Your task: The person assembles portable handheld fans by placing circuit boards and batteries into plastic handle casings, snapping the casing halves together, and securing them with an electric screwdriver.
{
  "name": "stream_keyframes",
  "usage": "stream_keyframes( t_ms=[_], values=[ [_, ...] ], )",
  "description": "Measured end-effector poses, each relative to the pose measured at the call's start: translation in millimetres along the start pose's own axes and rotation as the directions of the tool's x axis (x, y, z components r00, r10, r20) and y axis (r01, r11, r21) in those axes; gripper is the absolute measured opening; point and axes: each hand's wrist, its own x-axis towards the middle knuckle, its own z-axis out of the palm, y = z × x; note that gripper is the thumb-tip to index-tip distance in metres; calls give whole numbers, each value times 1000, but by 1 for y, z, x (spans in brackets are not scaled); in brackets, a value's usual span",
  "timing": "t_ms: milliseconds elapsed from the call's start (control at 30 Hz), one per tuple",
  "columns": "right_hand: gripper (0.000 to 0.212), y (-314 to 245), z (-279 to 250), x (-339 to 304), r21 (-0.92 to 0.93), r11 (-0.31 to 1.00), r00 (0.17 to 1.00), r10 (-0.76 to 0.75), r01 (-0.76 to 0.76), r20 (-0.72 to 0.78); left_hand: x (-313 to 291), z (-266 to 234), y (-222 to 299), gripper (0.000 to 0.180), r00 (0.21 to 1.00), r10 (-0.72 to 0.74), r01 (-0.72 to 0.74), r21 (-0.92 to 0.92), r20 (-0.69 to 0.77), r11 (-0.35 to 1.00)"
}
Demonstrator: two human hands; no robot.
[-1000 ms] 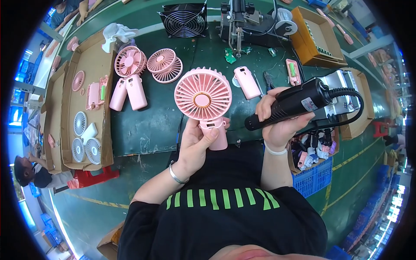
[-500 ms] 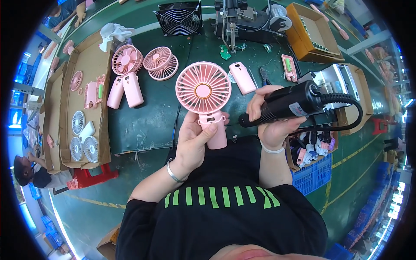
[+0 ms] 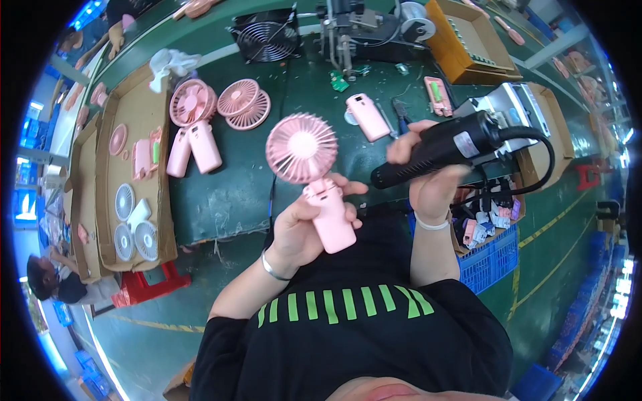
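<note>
My left hand (image 3: 302,230) grips a pink handheld fan (image 3: 333,224) by its handle, thumb across the near side and fingers around the far side. The round, slatted fan head points up and left, a little blurred. In my right hand (image 3: 431,190) lies a thick black corded handheld tool (image 3: 435,155), its narrower end pointing left toward the fan but apart from it. Fingers wrap over its top, and the palm is beneath. The exact kind of tool does not show. Beyond the hands, a pink fan handle (image 3: 370,118) lies on the green table (image 3: 227,200).
Pink fans (image 3: 192,103) and fan covers (image 3: 242,107) lie to the left, beside a cardboard tray (image 3: 107,244) of parts. A black cooling fan (image 3: 267,40) and a metal bench machine (image 3: 344,40) stand behind. Pliers (image 3: 401,115) lie near the tool; a blue crate (image 3: 491,264) is at right.
The pink fan has turned and tilted in my left hand, its handle coming nearer to me. The black tool stays in my right hand, tipped slightly more. The whole view has shifted a little.
</note>
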Motion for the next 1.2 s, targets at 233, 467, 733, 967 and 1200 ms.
stream_keyframes(
  t_ms=[233,467,733,967,1200],
  values=[
    [35,-16,-33,-5,-523,846,821,-225,-102,-524,0,-5,10,55,992,128,-129,105,13,986],
    [53,-9,-84,2,177,956,803,292,-233,-519,3,-14,0,58,989,106,-102,41,-103,994],
    [33,-21,-17,-6,-879,476,990,126,-8,60,11,-7,-9,61,947,310,-254,402,-80,880],
    [37,16,29,-23,-834,149,833,92,531,546,7,2,-10,46,943,282,-211,339,-175,917],
    [26,27,35,-30,-786,69,754,242,614,610,5,-8,-7,20,878,332,-179,406,-345,896]
  ],
)
